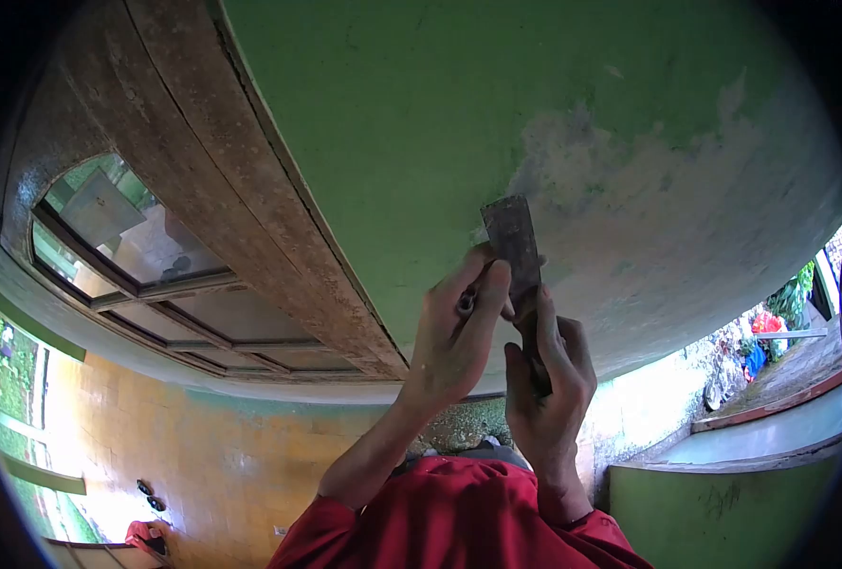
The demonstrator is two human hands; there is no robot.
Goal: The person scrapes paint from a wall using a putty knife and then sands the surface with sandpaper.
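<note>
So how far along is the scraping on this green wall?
Done: a grey bare patch right of the blade, where the paint is mostly off. In hand: the scraper is at that patch's left edge, with the right hand on the handle and the left hand steadying the blade's base. Left: the green paint toward the wooden frame looks unbroken.

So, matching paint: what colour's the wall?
Green painted wall, greyish bare patch by the rusty metal scraper; head view.
</note>
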